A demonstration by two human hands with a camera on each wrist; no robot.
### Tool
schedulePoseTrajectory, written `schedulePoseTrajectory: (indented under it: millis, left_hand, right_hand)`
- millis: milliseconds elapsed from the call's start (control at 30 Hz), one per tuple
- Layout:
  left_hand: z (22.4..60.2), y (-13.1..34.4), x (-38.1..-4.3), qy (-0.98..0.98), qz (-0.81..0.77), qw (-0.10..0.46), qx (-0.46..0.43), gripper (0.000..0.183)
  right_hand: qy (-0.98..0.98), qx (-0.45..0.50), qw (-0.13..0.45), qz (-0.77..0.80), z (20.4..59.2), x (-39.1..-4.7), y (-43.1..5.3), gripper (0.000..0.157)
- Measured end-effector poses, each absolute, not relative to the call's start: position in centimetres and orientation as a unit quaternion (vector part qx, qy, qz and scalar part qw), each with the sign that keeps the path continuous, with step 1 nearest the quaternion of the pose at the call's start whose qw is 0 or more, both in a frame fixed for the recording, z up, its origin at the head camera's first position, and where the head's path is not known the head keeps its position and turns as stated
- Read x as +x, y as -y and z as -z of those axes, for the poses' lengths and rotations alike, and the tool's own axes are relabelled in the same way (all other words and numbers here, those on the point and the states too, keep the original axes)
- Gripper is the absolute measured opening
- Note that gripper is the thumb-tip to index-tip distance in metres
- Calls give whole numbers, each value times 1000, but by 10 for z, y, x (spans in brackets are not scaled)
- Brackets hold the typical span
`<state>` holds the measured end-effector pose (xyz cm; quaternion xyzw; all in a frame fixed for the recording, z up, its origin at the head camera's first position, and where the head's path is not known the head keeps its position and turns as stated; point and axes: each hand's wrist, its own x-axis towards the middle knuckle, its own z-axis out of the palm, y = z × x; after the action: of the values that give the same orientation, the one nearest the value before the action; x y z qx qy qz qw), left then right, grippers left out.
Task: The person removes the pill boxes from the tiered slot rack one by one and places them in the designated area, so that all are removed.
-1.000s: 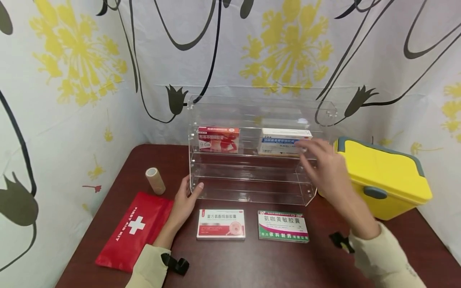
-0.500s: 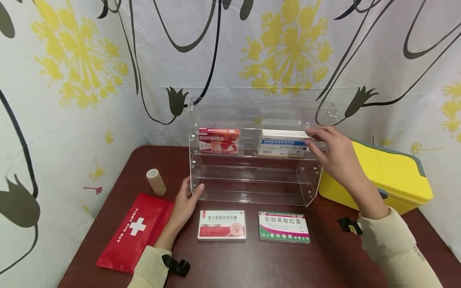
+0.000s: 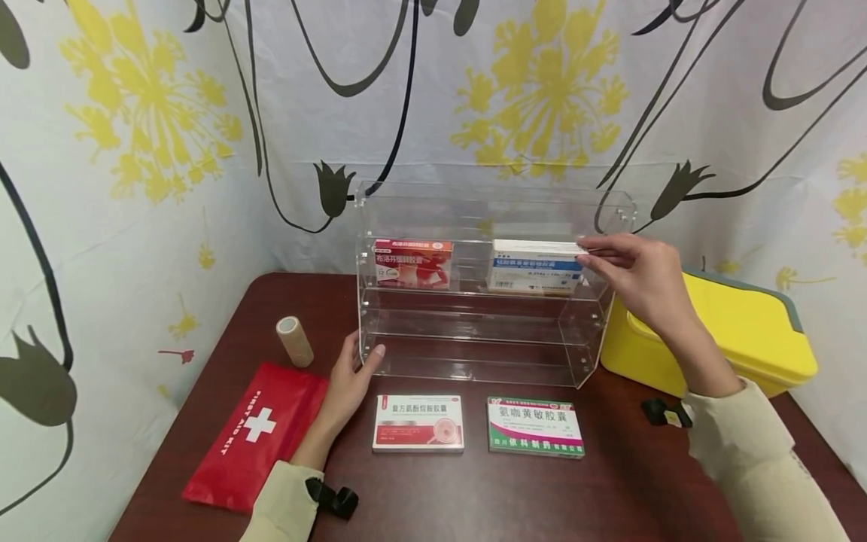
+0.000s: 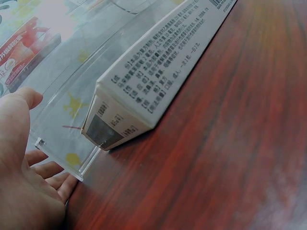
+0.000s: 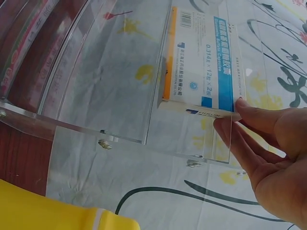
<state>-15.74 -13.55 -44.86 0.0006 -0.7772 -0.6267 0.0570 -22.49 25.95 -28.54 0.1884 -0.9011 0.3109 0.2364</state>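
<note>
A clear acrylic rack (image 3: 467, 327) with stepped shelves stands on the dark wooden table. My left hand (image 3: 348, 384) holds its lower left side panel, thumb on the inner side and fingers outside. A white-and-blue medicine box (image 3: 531, 272) stands at the right of an upper shelf. My right hand (image 3: 643, 275) pinches that box at its upper right corner, thumb at the front edge, as the right wrist view shows. A red medicine box (image 3: 413, 265) stands on the same shelf to the left. Between the two boxes runs a bare stretch of shelf.
In front of the rack lie a white-and-red medicine box (image 3: 418, 424) and a green-and-white one (image 3: 535, 427). To the left are a red first aid pouch (image 3: 250, 444) and an upright beige roll (image 3: 294, 342). A yellow case (image 3: 718, 324) with a grey-trimmed lid stands right.
My right hand has moved right and its thumb and fingers have closed on the right end of the white-and-blue box. The left hand stays on the rack.
</note>
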Motion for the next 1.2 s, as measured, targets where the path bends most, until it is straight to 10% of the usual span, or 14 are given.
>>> schedulePoseTrajectory:
  millis: [800, 1200]
  left_hand:
    - [451, 136, -158, 775, 629, 57, 1, 59]
    - [452, 137, -162, 773, 632, 55, 0, 59]
  right_hand:
    - [854, 198, 293, -383, 238, -214, -262, 29]
    - [897, 183, 137, -379, 295, -133, -277, 27]
